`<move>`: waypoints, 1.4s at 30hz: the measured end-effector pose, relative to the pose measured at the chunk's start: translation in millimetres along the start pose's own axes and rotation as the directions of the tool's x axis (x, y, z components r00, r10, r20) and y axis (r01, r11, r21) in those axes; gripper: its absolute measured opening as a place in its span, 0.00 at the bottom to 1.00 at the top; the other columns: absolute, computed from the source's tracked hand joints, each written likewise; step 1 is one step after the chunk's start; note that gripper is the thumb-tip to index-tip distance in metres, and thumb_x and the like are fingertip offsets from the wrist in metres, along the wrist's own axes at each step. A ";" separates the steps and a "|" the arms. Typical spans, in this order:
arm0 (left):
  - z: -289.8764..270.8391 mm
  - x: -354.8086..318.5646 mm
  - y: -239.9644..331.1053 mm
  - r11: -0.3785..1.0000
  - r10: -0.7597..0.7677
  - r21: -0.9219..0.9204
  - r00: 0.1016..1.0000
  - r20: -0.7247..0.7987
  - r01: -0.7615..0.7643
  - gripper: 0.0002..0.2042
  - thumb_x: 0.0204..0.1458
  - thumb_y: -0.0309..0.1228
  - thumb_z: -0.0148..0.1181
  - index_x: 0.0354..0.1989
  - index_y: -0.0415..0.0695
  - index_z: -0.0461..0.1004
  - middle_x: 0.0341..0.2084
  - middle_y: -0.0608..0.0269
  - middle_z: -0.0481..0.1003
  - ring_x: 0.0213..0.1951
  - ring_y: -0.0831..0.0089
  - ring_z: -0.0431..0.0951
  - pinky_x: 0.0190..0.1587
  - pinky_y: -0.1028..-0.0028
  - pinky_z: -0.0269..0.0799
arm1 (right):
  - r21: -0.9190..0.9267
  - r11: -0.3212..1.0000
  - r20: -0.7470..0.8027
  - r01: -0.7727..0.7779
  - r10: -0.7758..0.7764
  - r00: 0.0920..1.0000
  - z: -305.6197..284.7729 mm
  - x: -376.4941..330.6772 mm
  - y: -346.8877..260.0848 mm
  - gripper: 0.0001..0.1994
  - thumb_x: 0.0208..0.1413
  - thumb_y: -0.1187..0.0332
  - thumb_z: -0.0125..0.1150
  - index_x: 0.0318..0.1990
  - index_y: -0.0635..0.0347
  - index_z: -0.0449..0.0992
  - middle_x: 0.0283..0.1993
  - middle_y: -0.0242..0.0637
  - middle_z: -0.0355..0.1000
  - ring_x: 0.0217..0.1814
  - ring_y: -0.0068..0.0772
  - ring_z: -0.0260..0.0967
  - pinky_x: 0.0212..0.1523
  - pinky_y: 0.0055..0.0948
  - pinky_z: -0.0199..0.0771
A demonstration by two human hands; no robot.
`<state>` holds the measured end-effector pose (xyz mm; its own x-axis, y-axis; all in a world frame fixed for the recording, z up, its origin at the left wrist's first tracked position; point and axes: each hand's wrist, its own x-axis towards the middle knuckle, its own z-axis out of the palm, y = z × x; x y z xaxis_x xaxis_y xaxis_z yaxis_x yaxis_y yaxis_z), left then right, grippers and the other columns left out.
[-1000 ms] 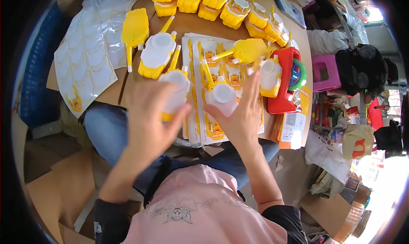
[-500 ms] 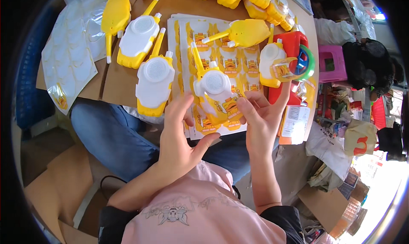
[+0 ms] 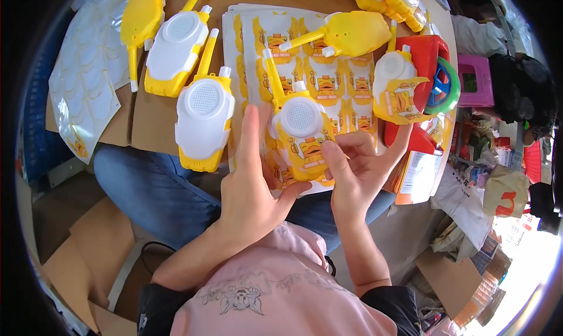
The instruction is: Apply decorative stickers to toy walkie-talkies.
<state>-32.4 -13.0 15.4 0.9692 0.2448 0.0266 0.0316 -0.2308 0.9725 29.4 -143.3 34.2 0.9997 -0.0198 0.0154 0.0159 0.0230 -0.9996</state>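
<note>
Two hands frame the toy walkie-talkie (image 3: pixel 302 122), which lies on the sticker sheets (image 3: pixel 327 85), toward their near edge. The right hand (image 3: pixel 358 183) has its thumb on the right side of the cartoon label (image 3: pixel 309 150) covering the toy's lower face; whether its fingers grip the toy's edge cannot be told. The left hand (image 3: pixel 249 189) is spread, cupped beside the toy's left flank, its contact unclear. If the thumb drags sideways, or the toy slips on the sheets, the label could crease or sit crooked. A second label (image 3: pixel 402 98) on the right index fingertip, just right of the sheets, could snag on the white-faced toy (image 3: pixel 392 67) there. The walkie-talkie's long axis runs away from the person, leaning left, its antenna (image 3: pixel 273 78) pointing toward the sheets' far edge.
</note>
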 end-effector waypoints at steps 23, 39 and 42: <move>4.6 0.0 -5.5 0.995 0.074 -0.062 0.996 -0.045 -0.077 0.52 0.39 0.29 0.76 0.68 0.36 0.41 0.63 0.40 0.58 0.56 0.49 0.73 0.47 0.65 0.78 | -0.031 0.998 0.000 0.053 -0.053 0.999 0.4 -3.7 6.7 0.50 0.51 0.82 0.64 0.72 0.52 0.31 0.33 0.38 0.71 0.29 0.19 0.68 0.24 0.14 0.66; 3.0 0.3 -4.9 0.996 0.088 0.032 0.996 -0.018 -0.088 0.39 0.37 0.31 0.76 0.55 0.39 0.55 0.64 0.36 0.56 0.56 0.46 0.72 0.44 0.66 0.78 | -0.056 0.996 0.043 0.065 -0.063 0.997 -3.4 -3.1 8.1 0.49 0.51 0.83 0.64 0.71 0.54 0.31 0.34 0.38 0.72 0.36 0.23 0.74 0.33 0.19 0.77; 0.7 1.7 -2.6 0.995 0.079 0.055 0.997 0.001 -0.079 0.38 0.38 0.32 0.76 0.55 0.40 0.56 0.64 0.35 0.56 0.56 0.44 0.71 0.43 0.65 0.78 | -0.056 0.997 0.041 0.059 -0.057 0.998 -4.4 -3.1 8.9 0.50 0.51 0.83 0.64 0.71 0.54 0.30 0.34 0.38 0.72 0.35 0.23 0.74 0.32 0.18 0.76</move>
<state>-30.6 -12.6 12.7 0.9690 0.2246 0.1029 -0.0315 -0.3010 0.9531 26.3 -147.4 25.1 0.9971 0.0196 0.0731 0.0737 -0.0345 -0.9967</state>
